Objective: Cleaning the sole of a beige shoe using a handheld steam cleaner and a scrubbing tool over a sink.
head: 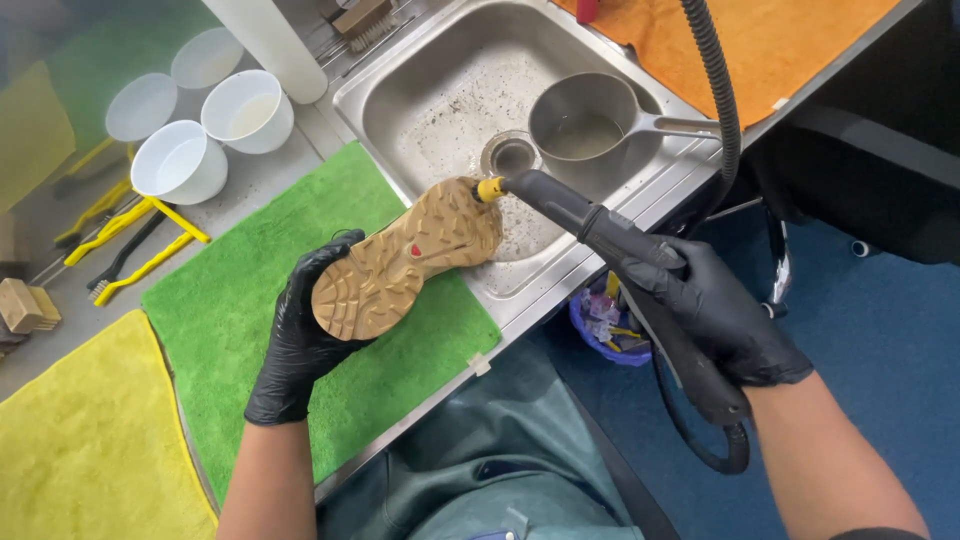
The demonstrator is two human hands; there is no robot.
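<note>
My left hand (298, 340), in a black glove, grips a tan shoe (405, 257) by its heel end, sole turned up, toe reaching over the sink's near edge. My right hand (715, 310), also gloved in black, is closed around the handle of a black steam gun (610, 235) with a corrugated hose running up and away. The gun's small yellow nozzle (490, 188) touches the toe end of the sole.
A dirt-speckled steel sink (440, 90) holds a grey saucepan (585, 120) with water. A green towel (260, 300) and a yellow towel (90, 440) lie on the counter, an orange one (790, 40) at the back. Three white cups (180, 160) and yellow-handled brushes (130, 240) sit left.
</note>
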